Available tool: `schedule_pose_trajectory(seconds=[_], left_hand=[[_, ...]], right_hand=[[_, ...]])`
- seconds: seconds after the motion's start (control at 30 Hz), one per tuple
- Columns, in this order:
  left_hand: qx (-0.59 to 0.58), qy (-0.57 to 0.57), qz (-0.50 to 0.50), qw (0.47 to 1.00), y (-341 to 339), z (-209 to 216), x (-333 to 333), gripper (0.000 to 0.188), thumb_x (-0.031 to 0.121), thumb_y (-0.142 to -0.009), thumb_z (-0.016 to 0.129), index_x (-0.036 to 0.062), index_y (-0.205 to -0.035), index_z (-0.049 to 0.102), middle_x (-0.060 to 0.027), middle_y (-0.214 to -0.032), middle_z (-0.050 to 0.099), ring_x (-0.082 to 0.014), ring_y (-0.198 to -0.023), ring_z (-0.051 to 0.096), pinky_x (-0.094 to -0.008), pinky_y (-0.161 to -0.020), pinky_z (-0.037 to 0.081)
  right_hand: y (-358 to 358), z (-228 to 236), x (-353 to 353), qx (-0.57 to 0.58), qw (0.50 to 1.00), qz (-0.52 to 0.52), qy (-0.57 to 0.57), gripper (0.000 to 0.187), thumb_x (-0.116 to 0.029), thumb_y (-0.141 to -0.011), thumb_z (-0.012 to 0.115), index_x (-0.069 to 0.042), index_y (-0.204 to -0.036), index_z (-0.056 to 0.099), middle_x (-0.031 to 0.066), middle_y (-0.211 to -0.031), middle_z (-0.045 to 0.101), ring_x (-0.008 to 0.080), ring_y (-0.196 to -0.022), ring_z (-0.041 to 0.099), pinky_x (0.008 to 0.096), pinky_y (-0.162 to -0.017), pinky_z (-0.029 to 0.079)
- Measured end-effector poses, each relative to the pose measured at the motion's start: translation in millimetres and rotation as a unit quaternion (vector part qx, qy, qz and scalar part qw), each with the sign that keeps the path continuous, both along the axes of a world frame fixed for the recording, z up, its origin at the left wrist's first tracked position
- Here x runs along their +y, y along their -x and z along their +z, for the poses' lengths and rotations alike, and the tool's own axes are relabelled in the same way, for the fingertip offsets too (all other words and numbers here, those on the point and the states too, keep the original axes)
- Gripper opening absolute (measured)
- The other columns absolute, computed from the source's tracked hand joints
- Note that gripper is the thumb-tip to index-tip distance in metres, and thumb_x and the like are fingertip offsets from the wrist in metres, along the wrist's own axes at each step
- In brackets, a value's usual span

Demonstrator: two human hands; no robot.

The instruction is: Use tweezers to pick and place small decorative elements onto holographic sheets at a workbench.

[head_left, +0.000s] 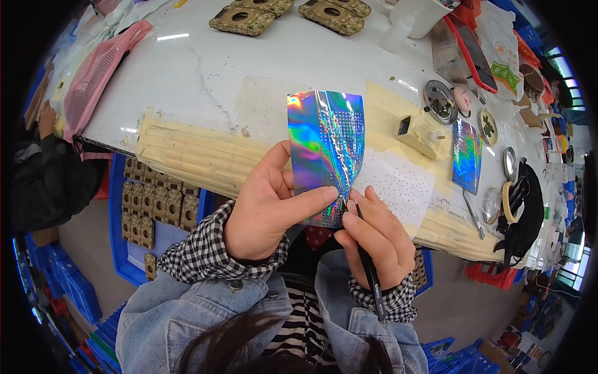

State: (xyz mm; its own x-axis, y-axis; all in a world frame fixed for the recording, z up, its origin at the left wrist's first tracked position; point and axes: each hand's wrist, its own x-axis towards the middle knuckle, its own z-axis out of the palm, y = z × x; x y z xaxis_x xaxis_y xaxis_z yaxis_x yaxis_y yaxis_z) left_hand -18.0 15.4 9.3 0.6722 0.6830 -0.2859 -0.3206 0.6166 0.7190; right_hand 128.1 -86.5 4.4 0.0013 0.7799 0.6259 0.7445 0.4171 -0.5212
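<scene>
A shiny rainbow holographic sheet [308, 140] with rows of small dots stands upright before me, bowed along its length. My left hand [258, 209] is closed on its lower part, the thumb pressed across the front. In my right hand [383, 240], thumb and fingers pinch a pair of black tweezers [369, 271]. The tweezers' tip is at the lower right edge of the sheet, beside the left thumb; what it touches is too small to make out. Behind the right hand lies white paper [402, 187] scattered with tiny dots.
Camouflage cases [243, 22] lie at the table's far side. A blue crate [117, 249] below the left edge holds several camouflage pieces [143, 196]. To the right are another holographic sheet [466, 156], a round tin [440, 103] and a tape roll [514, 202]. A co-worker's sleeve [47, 181] and pink basket [103, 78] are left.
</scene>
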Motion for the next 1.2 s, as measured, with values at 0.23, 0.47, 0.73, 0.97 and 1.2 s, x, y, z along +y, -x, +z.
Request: schedule_pose_trajectory(seconds=[0.23, 0.47, 0.73, 0.97, 1.2], left_hand=[[0.005, 0.006, 0.003, 1.0, -0.3, -1.1, -0.3, 0.044, -0.007, -0.085, 0.063, 0.0013, -0.122, 0.04, -0.0115, -0.109, 0.064, -0.0156, -0.097, 0.064, -0.028, -0.085, 0.053], [0.003, 0.01, 0.002, 1.0, -1.2, 0.3, 0.0, 0.039, -0.007, -0.085, 0.062, 0.0026, -0.117, 0.042, -0.0118, -0.108, 0.064, -0.0162, -0.097, 0.064, -0.0286, -0.085, 0.053], [-0.005, 0.007, 0.008, 1.0, 1.0, -1.7, -1.1, 0.04, -0.006, -0.085, 0.062, 0.0024, -0.118, 0.041, -0.0118, -0.108, 0.064, -0.0166, -0.098, 0.064, -0.0287, -0.086, 0.053], [0.012, 0.005, -0.004, 1.0, 1.6, 1.5, 1.0, 0.051, -0.005, -0.086, 0.061, -0.0009, -0.13, 0.036, -0.0123, -0.109, 0.064, -0.0164, -0.097, 0.065, -0.0285, -0.084, 0.053], [0.006, 0.011, -0.001, 1.0, 1.2, 0.7, 1.5, 0.052, -0.005, -0.085, 0.062, -0.0014, -0.13, 0.036, -0.0123, -0.108, 0.064, -0.0164, -0.096, 0.065, -0.0281, -0.083, 0.054]], right_hand=[[0.8, -0.9, -0.7, -0.009, 1.0, 0.001, -0.003, 0.033, -0.006, -0.076, 0.076, 0.003, -0.105, 0.064, 0.019, -0.1, 0.065, 0.0329, -0.101, 0.065, 0.0457, -0.088, 0.054], [1.1, -2.9, -2.0, 0.003, 1.0, -0.003, -0.005, 0.033, -0.006, -0.076, 0.077, 0.003, -0.105, 0.065, 0.0194, -0.101, 0.064, 0.0325, -0.101, 0.065, 0.0453, -0.088, 0.054], [1.4, 2.4, -2.0, -0.036, 0.999, -0.007, 0.016, 0.037, -0.011, -0.076, 0.077, 0.002, -0.109, 0.065, 0.0171, -0.103, 0.064, 0.0317, -0.101, 0.065, 0.0456, -0.089, 0.054], [3.3, 1.2, -0.7, -0.096, 0.995, -0.009, -0.007, 0.036, -0.014, -0.077, 0.075, 0.002, -0.108, 0.067, 0.0115, -0.095, 0.06, 0.0289, -0.097, 0.065, 0.0448, -0.087, 0.055], [3.0, 0.6, -0.6, -0.119, 0.993, -0.007, -0.013, 0.035, -0.015, -0.078, 0.074, 0.002, -0.108, 0.067, 0.011, -0.095, 0.059, 0.0285, -0.099, 0.064, 0.0444, -0.086, 0.056]])
